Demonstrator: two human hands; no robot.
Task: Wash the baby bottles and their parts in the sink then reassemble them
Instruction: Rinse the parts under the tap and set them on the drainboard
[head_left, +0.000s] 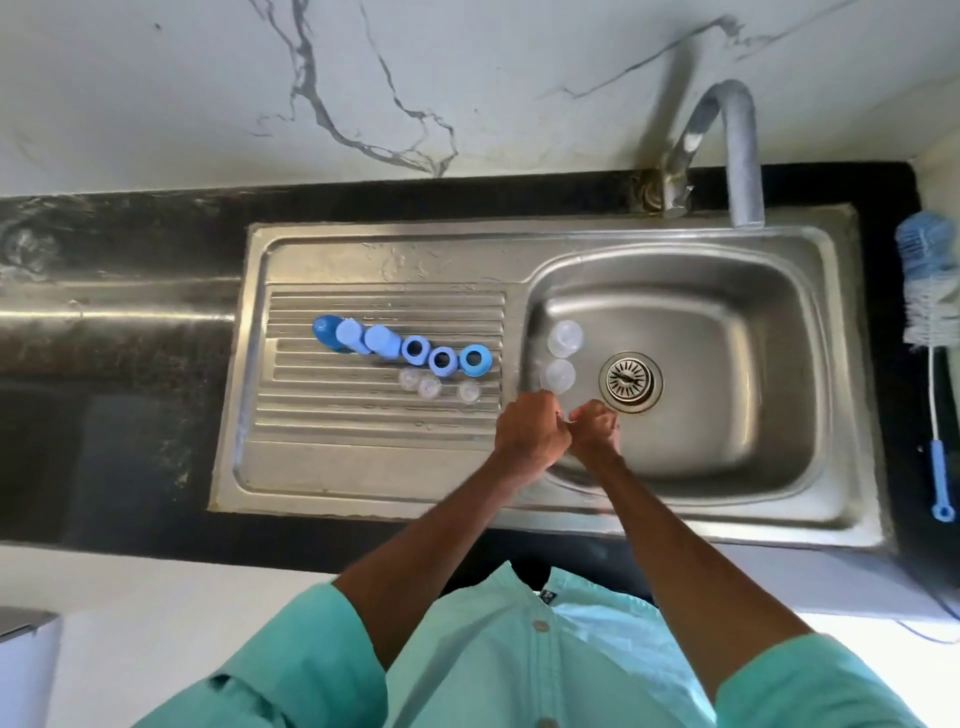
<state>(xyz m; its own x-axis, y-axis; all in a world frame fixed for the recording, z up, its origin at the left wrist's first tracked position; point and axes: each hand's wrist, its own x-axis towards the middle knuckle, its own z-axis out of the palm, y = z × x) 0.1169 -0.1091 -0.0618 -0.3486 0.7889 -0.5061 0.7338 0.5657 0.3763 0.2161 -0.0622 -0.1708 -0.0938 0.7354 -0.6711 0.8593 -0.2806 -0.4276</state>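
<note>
Just beyond the fingers of the left hand, inside the stainless steel sink basin: two clear plastic baby bottles, seen end-on, side by side. Further left of the fingers, on the ribbed steel drainboard: three blue plastic caps, three blue screw rings, and three small clear silicone teats.

Curled inward, both sets, left hand knuckle to knuckle with the right hand. Cannot tell whether gripping a third bottle or nothing.

Probably light, thin-walled and stiff, and slick when wet: best taken round the body, thumb opposite fingers. Teats likely soft and slippery: pinch at the base flange. Rings rigid: grip across the outer edge.

Well right of the fingers, on the black desk: a white-and-blue bottle brush.
</note>
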